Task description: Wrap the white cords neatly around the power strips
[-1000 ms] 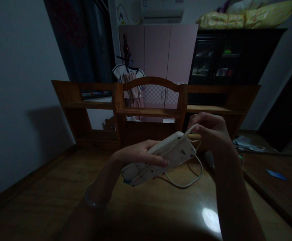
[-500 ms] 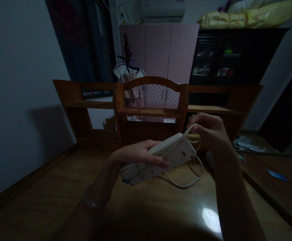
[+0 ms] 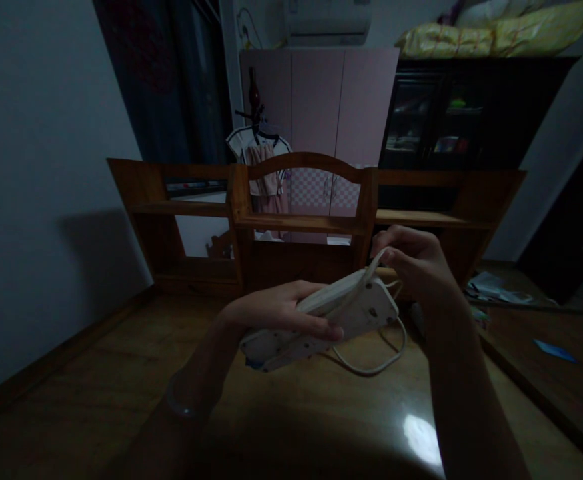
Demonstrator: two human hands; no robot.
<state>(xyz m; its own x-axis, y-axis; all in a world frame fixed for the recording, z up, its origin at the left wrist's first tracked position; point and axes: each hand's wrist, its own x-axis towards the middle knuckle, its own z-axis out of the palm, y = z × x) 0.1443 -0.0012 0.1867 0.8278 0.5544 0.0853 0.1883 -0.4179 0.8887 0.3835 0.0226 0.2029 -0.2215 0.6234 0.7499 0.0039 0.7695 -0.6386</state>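
Observation:
A white power strip (image 3: 356, 315) is held above the wooden desk (image 3: 291, 413), its underside turned toward me. My left hand (image 3: 276, 310) grips its long side with fingers wrapped over the body. My right hand (image 3: 414, 263) pinches the white cord (image 3: 371, 363) where it runs over the strip's far end. A loop of that cord hangs below the strip toward the desk. A bracelet sits on my left wrist.
A wooden shelf unit (image 3: 301, 220) stands along the desk's back edge. Papers (image 3: 496, 288) lie at the right and a blue scrap (image 3: 554, 350) farther right. A pink wardrobe (image 3: 321, 113) and a dark cabinet (image 3: 451, 113) stand behind. The wall is at the left.
The strip has tipped slightly and shifted a little right in my hands. My right hand has drawn the cord a bit closer over the strip's end.

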